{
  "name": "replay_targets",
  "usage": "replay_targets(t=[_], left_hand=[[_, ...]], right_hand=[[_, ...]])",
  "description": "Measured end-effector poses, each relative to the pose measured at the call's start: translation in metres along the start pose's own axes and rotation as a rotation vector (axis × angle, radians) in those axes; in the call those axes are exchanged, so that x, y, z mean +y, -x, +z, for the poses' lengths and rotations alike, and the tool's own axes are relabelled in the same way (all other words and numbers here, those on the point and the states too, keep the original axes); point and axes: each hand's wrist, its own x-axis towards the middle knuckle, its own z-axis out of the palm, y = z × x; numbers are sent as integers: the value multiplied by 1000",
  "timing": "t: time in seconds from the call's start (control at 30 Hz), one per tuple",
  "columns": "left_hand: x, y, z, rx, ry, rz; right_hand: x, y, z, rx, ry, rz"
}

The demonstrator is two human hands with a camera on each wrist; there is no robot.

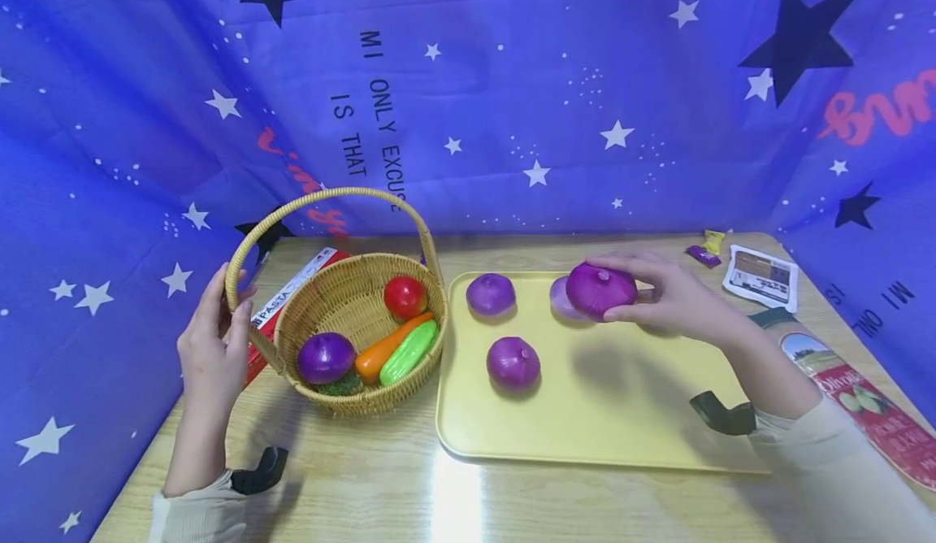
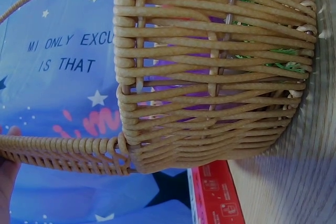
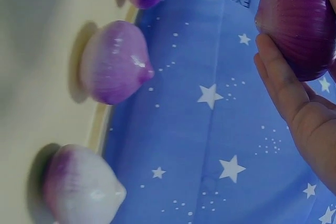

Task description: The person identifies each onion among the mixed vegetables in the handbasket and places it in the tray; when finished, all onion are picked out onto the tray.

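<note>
My right hand [image 1: 669, 295] holds a purple onion [image 1: 601, 289] between thumb and fingers, raised above the yellow tray [image 1: 585, 421]. In the right wrist view the held onion [image 3: 296, 24] is at the upper right, apart from the pale onion [image 3: 115, 61] on the tray. Two more onions, one at the tray's back left [image 1: 491, 294] and one nearer the front [image 1: 513, 363], lie there. My left hand [image 1: 212, 348] grips the wicker basket's handle [image 1: 236, 271]. Inside the basket [image 1: 307, 311] are a purple onion, a tomato [image 1: 405, 297], a carrot [image 1: 383, 352] and a green vegetable [image 1: 409, 354].
A red pasta box [image 1: 292, 287] lies behind the basket's left side. Right of the tray are a red olive package [image 1: 851, 388], a white packet [image 1: 762, 275] and small wrapped candies [image 1: 705, 252]. Blue star-printed cloth [image 1: 497, 104] surrounds the wooden table [image 1: 351, 478].
</note>
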Motion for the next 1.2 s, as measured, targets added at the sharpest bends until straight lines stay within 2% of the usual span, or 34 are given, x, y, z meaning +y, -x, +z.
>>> replay_targets(t=[0.17,0.4,0.5,0.7,0.77,1.2], left_hand=[[3,3,-3,-9,-13,-21],[2,5,-5,-12,-20,-31],[2,4,-4,-2,-15,-12],[2,2,-2,-2,-17,4],[2,2,-2,-2,-16,-1],[4,1,3,8,-15,-15]], right_hand=[[9,11,14,-52,-190,13],[19,21,34,-93,-223,-52],[23,24,42,-119,-213,-22],[32,27,53,-146,-58,-20],[36,27,56,-155,-41,-20],[60,24,60,-296,-134,-32]])
